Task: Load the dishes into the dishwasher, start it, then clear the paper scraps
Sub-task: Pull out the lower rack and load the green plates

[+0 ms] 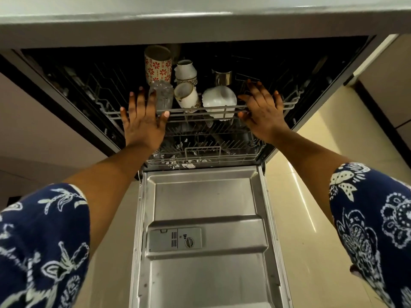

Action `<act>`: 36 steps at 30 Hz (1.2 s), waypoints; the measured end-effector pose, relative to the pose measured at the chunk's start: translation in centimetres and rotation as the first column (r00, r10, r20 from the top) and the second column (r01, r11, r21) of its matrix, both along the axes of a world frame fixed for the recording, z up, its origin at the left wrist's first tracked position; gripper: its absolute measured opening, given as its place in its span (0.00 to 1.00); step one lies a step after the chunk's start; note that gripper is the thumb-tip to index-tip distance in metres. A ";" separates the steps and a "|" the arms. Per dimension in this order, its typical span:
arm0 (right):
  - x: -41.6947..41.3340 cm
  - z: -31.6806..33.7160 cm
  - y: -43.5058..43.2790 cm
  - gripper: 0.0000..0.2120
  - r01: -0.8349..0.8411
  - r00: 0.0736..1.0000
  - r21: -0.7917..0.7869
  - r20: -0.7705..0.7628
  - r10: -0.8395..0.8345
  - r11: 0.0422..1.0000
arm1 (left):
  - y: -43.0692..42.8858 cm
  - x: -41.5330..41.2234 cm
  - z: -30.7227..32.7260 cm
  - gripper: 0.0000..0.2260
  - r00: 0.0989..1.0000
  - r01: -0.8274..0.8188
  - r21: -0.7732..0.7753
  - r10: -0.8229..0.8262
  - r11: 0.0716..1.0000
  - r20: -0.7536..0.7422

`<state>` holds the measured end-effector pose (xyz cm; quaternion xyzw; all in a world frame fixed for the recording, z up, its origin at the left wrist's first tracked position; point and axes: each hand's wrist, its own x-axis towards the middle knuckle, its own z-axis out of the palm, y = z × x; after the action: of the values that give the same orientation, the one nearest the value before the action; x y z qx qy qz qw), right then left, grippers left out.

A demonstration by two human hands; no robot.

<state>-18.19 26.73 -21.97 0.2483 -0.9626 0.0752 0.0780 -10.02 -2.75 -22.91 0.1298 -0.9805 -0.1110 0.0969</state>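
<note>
— How are the grips held?
— Both arms are stretched forward above the door [206, 207], which is folded down flat. The left grip [143, 121] is laid open, fingers straight and spread, with the palm set against the front rail of the upper rack [200, 111]. Its thumb is laid along that rail. The right grip [263, 112] is likewise opened flat and pressed on the same rail further right. Nothing is clasped by either.

— Where is that rack found?
— It is seen in the opening of the dishwasher [315, 101], under the desk [200, 10] edge and above the lower rack [202, 150].

— What is carried in it?
— Six dishes are grouped between the two grips. At the back, a red-flowered cup [158, 64], a white jug [185, 72] and a steel cup [222, 77] are set in a row. In front, a glass [162, 94] is placed just beside the left grip's fingers. Next to it a gold-rimmed mug [186, 95] is tilted, and a white bowl [220, 98] is set at the rail near the right grip.

— And the lower rack?
— Dark items are held there, but they cannot be told apart. Black-and-white pieces [182, 165] are seen at its front edge; whether they are paper or dishes cannot be told.

— Anything on the door?
— A detergent box [175, 240] with a round knob is set into its inner panel.
</note>
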 end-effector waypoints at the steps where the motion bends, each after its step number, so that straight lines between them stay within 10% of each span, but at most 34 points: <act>1: 0.1 -0.1 0.0 0.23 -0.001 1.000 -0.004 -0.017 0.001 1.000 | 0.0 0.1 0.0 0.28 1.000 0.004 -0.001 -0.004 1.000 0.002; 13: 6.1 -3.5 -0.4 0.27 -0.122 0.986 0.075 -0.109 0.130 0.990 | 2.9 5.6 -3.5 0.32 0.994 0.088 0.001 -0.088 0.996 -0.058; 21: 7.6 -15.5 -1.2 0.36 0.027 0.857 0.255 0.491 -0.154 0.967 | 2.7 6.4 -13.5 0.34 0.905 0.058 -0.027 -0.042 0.998 0.423; 36: 3.4 -23.3 -3.5 0.31 0.111 0.910 0.206 0.371 -0.182 0.972 | 1.1 3.1 -23.6 0.38 0.891 0.032 -0.105 0.019 0.994 0.453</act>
<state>-14.80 23.22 -45.27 0.1614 -0.9777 0.0294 -0.1313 -6.94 -1.66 -46.55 0.1435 -0.9810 -0.0243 -0.1279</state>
